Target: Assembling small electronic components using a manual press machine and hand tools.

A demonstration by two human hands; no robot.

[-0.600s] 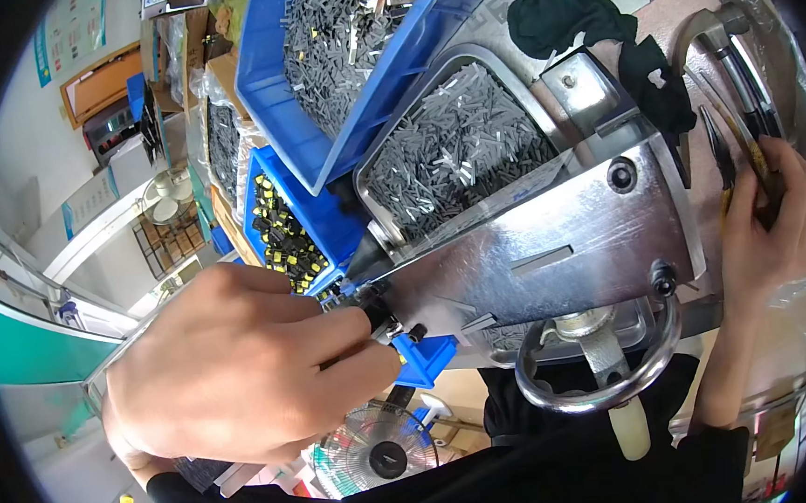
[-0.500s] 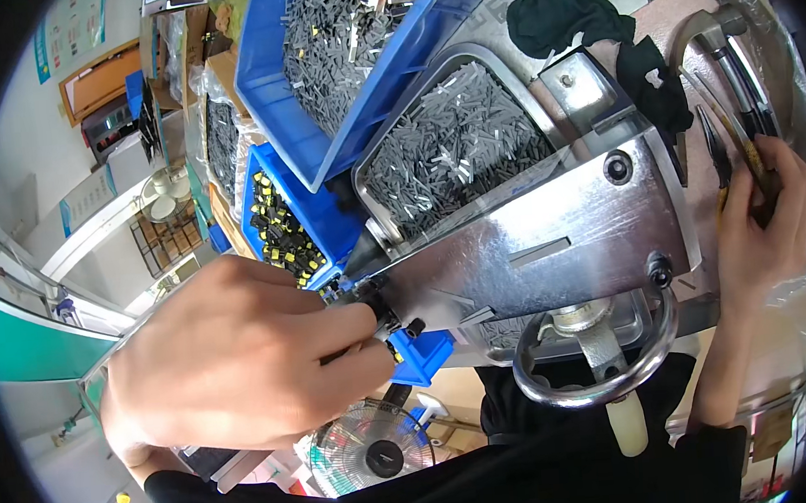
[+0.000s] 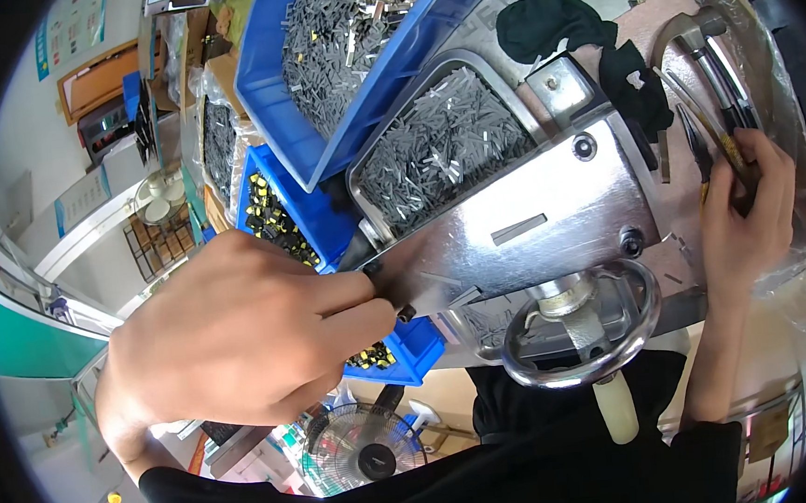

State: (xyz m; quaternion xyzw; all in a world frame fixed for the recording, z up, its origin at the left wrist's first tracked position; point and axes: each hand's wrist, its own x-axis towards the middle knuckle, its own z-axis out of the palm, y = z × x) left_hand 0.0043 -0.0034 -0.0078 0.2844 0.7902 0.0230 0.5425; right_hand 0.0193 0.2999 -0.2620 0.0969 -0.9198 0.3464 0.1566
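My left hand (image 3: 240, 333) is closed over the left end of a shiny metal machine housing (image 3: 551, 227). Its fingertips meet a small black knob (image 3: 405, 314); whatever lies inside the fingers is hidden. One thin grey strip (image 3: 519, 229) rests on top of the housing, and a few more lie by its lower edge. At the right, my right hand (image 3: 750, 208) has its thumb and fingers closed around a long thin tool with a yellowish handle (image 3: 728, 146). Pliers (image 3: 694, 142) lie beside that hand, and a hammer (image 3: 698, 33) is just beyond it.
A metal tray (image 3: 353, 175) of small grey strips stands behind the housing, with a large blue bin (image 3: 356, 115) beyond. Smaller blue bins (image 3: 419, 353) hold black-and-yellow parts. A handwheel (image 3: 647, 328) juts out in front. Black cloths (image 3: 551, 24) lie at the back; a fan (image 3: 375, 459) stands below.
The view has shifted slightly, so the machine and tools sit further left. My left fingers now cover more of the black fitting at the housing's end. My right hand keeps its hold.
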